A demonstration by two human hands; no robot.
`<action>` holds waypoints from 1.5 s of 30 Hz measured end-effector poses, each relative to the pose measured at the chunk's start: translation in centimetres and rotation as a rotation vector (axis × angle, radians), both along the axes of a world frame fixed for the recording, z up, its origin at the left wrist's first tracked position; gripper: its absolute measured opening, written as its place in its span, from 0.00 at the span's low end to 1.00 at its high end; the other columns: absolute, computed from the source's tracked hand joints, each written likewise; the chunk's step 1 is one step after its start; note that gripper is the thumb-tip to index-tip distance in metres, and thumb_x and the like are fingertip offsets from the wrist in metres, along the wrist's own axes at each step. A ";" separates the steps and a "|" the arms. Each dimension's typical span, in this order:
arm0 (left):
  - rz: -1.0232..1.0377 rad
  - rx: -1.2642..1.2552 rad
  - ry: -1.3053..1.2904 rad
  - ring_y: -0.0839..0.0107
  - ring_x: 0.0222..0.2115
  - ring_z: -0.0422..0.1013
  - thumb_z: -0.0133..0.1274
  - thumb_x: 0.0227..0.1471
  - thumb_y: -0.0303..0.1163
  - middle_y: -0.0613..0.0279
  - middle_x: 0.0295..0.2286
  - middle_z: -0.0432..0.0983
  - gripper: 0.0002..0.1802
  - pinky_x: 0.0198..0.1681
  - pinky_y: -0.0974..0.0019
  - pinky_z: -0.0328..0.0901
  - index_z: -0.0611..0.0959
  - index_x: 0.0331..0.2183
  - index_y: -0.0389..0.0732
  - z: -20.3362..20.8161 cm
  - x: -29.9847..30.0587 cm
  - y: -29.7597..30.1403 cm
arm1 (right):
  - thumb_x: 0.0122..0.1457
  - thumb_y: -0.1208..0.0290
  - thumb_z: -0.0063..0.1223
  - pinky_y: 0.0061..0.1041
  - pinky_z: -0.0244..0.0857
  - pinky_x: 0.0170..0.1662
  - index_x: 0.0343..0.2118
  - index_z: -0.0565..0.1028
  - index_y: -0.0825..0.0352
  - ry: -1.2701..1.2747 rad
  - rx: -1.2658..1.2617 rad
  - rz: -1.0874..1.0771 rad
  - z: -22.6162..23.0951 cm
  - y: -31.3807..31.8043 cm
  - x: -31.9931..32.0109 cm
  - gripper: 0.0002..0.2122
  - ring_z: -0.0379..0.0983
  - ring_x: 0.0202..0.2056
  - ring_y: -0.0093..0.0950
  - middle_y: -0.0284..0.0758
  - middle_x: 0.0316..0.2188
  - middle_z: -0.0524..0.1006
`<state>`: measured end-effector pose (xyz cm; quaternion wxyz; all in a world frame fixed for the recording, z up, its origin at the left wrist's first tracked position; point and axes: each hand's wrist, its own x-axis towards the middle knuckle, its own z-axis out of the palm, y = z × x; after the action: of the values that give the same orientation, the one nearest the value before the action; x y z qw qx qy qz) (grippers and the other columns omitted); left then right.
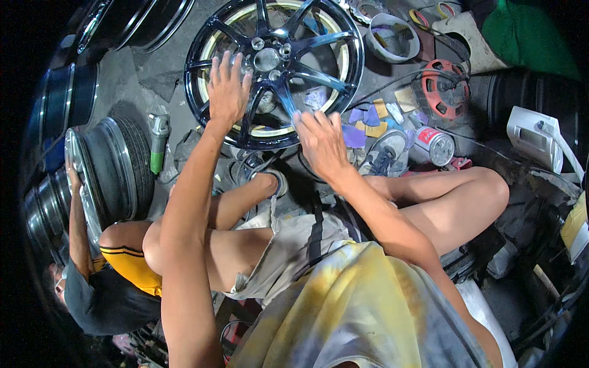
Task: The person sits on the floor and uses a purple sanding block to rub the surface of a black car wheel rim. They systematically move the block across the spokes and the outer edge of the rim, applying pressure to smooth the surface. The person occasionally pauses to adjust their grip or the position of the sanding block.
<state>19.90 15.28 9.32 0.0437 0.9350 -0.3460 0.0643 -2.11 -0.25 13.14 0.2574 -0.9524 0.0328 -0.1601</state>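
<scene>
Left hand (228, 98) splays, gripping nothing, over the black wheel rim (282, 89); right hand (323, 144) half-curls at its edge, hold unclear. Gloss looks well along; what's left, can't tell.

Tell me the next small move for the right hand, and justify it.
I'd probably slide the right hand slightly up the nearest spoke of the black wheel. Its fingertips are at the wheel's lower edge, close to that spoke, while the left hand lies over the wheel's left side, where it could likely steady it.
</scene>
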 end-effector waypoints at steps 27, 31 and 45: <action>-0.122 0.074 -0.017 0.45 0.65 0.51 0.48 0.63 0.42 0.49 0.63 0.57 0.29 0.65 0.45 0.54 0.67 0.62 0.41 0.9 0.8 -0.4 | 0.58 0.71 0.55 0.40 0.58 0.41 0.36 0.80 0.63 -0.091 0.097 -0.076 0.4 -4.7 6.9 0.06 0.71 0.38 0.36 0.36 0.31 0.75; -0.573 0.003 0.213 0.50 0.64 0.57 0.54 0.47 0.18 0.48 0.61 0.60 0.37 0.66 0.51 0.54 0.67 0.61 0.40 4.3 -2.2 -1.7 | 0.60 0.70 0.55 0.41 0.63 0.40 0.41 0.81 0.66 -0.076 0.224 -0.298 -0.7 -8.9 1.7 0.09 0.72 0.36 0.42 0.40 0.30 0.74; -0.672 0.303 0.208 0.54 0.60 0.61 0.48 0.48 0.21 0.53 0.58 0.64 0.33 0.65 0.57 0.57 0.70 0.59 0.35 6.7 -5.8 -3.0 | 0.56 0.71 0.62 0.38 0.67 0.37 0.43 0.81 0.65 -0.139 0.154 -0.345 -2.3 -9.7 -1.2 0.12 0.71 0.33 0.39 0.39 0.29 0.72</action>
<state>14.14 12.31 15.99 -0.0415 0.7667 -0.6327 -0.1005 -3.35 -9.94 10.80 0.2997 -0.8969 0.1897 -0.2642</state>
